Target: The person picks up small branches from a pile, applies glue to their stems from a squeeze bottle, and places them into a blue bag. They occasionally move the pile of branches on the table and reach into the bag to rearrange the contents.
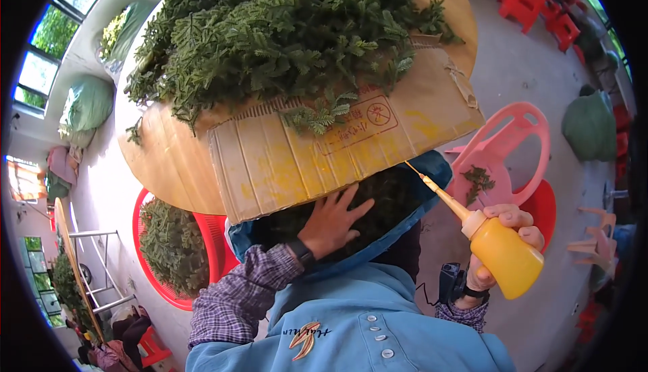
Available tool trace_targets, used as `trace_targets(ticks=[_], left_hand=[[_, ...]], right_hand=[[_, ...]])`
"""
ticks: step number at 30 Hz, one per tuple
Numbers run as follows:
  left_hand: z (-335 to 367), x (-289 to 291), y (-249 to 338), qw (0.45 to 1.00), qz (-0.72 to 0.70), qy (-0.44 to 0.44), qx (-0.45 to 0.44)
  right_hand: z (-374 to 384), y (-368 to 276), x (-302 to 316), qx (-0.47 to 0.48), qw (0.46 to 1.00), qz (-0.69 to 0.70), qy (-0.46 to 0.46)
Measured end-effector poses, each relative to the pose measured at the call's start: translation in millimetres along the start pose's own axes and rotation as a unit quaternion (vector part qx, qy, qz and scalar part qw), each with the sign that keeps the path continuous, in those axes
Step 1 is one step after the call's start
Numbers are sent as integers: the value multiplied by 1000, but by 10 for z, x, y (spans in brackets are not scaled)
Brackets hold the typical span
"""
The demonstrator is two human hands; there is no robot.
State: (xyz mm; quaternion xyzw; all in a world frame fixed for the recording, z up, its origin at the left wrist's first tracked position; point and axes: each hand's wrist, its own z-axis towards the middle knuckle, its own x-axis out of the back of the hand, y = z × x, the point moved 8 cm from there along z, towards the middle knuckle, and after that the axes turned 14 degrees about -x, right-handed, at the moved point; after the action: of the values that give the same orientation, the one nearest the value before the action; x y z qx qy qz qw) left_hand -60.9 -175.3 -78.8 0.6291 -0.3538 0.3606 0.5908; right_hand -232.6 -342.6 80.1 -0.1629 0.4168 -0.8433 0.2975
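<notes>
My right grip (516, 221) is wrapped around the plump yellow squeeze bottle (507, 256), fingers closed over its shoulder, the long cone nozzle (447, 198) slanting up and leftward from it. Pressing lightly and evenly should give a thin, controllable bead; a hard squeeze could blot. The thin tip ends at the lower edge of the corrugated cardboard sheet (270, 163); I can't tell whether it touches, so I'd steady it before applying pressure. Left of that, my left grip (335, 221) lies with fingers spread, nothing visibly held, over the dark mouth of the blue bag (351, 264), near the cardboard's edge; better to have those fingertips clear of the nozzle. Beyond both grips the yellow-smeared cardboard rests partly on the round wooden desk (169, 163), its far side under the heaped fir sprigs (290, 35). I'd draw loose sprigs off the smeared part so they don't catch.
</notes>
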Motion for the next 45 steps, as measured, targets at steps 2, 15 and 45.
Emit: trace_targets(ticks=[2, 15, 45], left_hand=[[-110, 127, 147, 993, -110, -44, -7], [-239, 1876, -340, 958, 98, 267, 42], [-973, 1499, -270, 858, -162, 441, 206]], right_hand=[[-2, 11, -45, -11, 1000, 14, 4], [65, -17, -300, -34, 998, 50, -27], [251, 214, -1488, -54, 974, 136, -171]])
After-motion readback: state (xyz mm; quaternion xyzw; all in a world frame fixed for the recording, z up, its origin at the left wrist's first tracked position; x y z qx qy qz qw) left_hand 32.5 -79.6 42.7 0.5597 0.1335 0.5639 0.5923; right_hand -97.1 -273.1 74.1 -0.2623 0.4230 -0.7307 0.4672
